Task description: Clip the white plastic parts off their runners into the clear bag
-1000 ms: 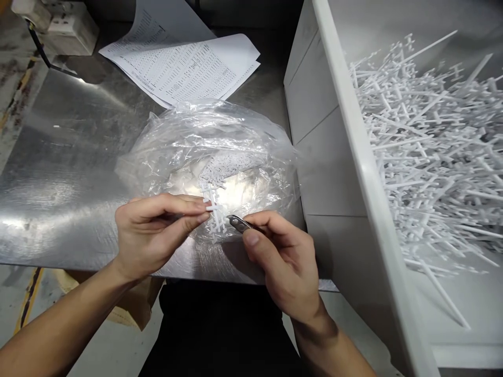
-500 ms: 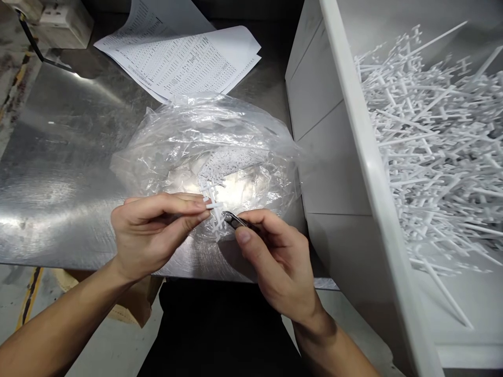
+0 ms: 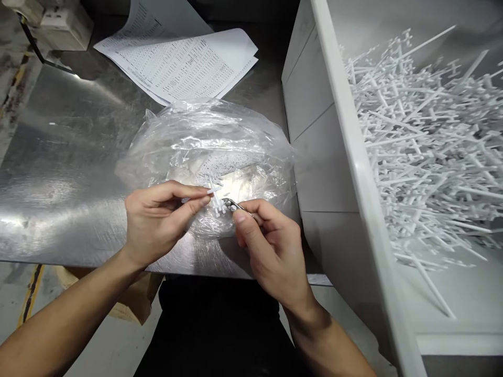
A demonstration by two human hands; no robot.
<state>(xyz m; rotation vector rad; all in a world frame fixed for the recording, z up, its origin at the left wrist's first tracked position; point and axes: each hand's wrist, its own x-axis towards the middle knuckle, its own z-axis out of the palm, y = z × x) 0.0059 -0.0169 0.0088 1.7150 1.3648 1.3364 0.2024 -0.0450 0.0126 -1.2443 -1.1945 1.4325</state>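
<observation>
One white sprue [image 3: 216, 202] hung above the clear bag [image 3: 204, 125], its side stub pinched between thumb and forefinger of the left hand [image 3: 159, 222], while the fingers of the right hand [image 3: 273, 248] were closed around the cutters [image 3: 231, 204], whose tips stood at the sprue's right edge; whether they touched it could not be told. It looked light and fairly stiff, its thin branches likely to snap or twist under a hard squeeze, so the thicker stub seemed the best hold, pinched lightly.
</observation>
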